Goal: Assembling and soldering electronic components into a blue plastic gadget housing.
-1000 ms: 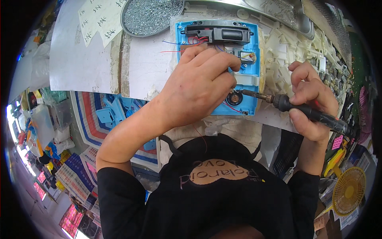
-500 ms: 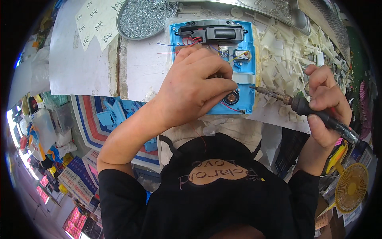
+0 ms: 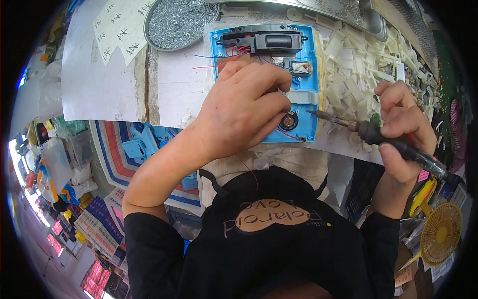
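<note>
A blue plastic housing (image 3: 303, 130) lies on the table in front of me, with a black module (image 3: 271, 42), a round speaker (image 3: 288, 121) and thin red and blue wires in it. My left hand (image 3: 244, 104) rests over its left part, fingers bent and pinched together near the speaker; what they grip is hidden beneath them. In my right hand (image 3: 406, 127) is a soldering iron (image 3: 371, 132), held by its black handle. Its tip points left and hovers at the housing's right part, close to the speaker and my left fingertips.
A round tray of small screws (image 3: 181, 22) stands at the back left beside marked paper (image 3: 119, 32). White plastic parts (image 3: 356, 70) pile up on the right, below a metal tray (image 3: 366, 20). A striped bag (image 3: 112, 149) holds blue parts. A yellow fan (image 3: 440, 234) is at lower right.
The soldering iron and my right hand have shifted slightly left, bringing the tip nearer the speaker. My left fingers have drawn back a little to the left. The housing has moved very slightly left.
</note>
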A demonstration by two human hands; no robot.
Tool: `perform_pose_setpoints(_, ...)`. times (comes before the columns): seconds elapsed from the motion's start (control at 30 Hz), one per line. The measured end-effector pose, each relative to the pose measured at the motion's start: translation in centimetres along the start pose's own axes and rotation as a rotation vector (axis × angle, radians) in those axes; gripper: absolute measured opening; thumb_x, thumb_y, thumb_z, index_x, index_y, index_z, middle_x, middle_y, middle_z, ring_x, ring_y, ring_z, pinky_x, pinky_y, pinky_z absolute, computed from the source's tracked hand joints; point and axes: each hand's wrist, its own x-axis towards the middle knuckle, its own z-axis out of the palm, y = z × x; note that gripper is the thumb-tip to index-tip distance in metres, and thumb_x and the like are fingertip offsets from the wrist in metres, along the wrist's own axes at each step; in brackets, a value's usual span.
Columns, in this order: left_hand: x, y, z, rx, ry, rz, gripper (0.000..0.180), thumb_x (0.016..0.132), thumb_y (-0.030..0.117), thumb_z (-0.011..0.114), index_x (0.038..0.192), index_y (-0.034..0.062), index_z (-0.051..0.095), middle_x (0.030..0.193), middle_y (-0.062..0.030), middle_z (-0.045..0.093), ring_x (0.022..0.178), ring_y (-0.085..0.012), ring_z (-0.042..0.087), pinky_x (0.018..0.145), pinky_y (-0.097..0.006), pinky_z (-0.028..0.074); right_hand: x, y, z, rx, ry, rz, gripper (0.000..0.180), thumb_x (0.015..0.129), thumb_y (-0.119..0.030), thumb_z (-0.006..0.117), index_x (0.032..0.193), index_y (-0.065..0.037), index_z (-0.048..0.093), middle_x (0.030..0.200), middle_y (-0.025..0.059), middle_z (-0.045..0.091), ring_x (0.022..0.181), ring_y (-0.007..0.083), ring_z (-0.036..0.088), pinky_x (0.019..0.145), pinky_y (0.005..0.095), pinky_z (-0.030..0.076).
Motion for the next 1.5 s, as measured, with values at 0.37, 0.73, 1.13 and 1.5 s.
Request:
perform_pose_setpoints(0.37, -0.1, -0.1, 0.0, 0.015, -0.030, -0.013, 0.022, 0.069, 0.003, 0.076, 0.088, 0.0077, 0.066, 0.106, -0.0065, 0.059, 0.095, -0.0253, 0.059, 0.087, -0.038, 0.042, 0.5, 0.8, 1.4, -0.029, -0.046, 0.017, 0.026, 0.065, -0.011, 0.077, 0.085, -0.001, 0.064, 0.084, 0.0114, 0.055, 0.080, 0.0227, 0.052, 0.071, 0.0319, 0.042)
perform_pose_setpoints(0.73, 0.0, 0.0, 0.0, 0.016, -0.027, -0.008, 0.024, 0.067, 0.003, 0.076, 0.089, 0.0071, 0.066, 0.106, -0.0067, 0.060, 0.097, -0.0263, 0.059, 0.088, -0.039, 0.042, 0.9, 1.1, 1.7, -0.041, -0.060, 0.031, 0.024, 0.065, -0.011, 0.078, 0.083, -0.001, 0.065, 0.082, 0.0117, 0.056, 0.074, 0.0200, 0.053, 0.064, 0.0284, 0.041)
perform_pose_setpoints(1.13, 0.0, -0.1, 0.0, 0.024, -0.026, -0.003, 0.024, 0.067, 0.003, 0.076, 0.089, 0.0072, 0.066, 0.107, -0.0070, 0.061, 0.097, -0.0268, 0.059, 0.088, -0.039, 0.043, 0.6, 1.0, 1.5, -0.022, -0.042, 0.090, 0.025, 0.066, -0.012, 0.077, 0.084, 0.000, 0.064, 0.086, 0.0130, 0.055, 0.079, 0.0215, 0.052, 0.071, 0.0305, 0.041)
perform_pose_setpoints(1.5, -0.1, -0.2, 0.1, 0.028, -0.019, 0.009, 0.025, 0.067, 0.003, 0.076, 0.089, 0.0072, 0.066, 0.107, -0.0070, 0.061, 0.098, -0.0269, 0.059, 0.088, -0.039, 0.043, 0.0, 0.3, 1.3, 0.001, 0.003, 0.103, 0.027, 0.066, -0.014, 0.077, 0.084, 0.000, 0.063, 0.087, 0.0129, 0.053, 0.082, 0.0236, 0.050, 0.079, 0.0347, 0.040)
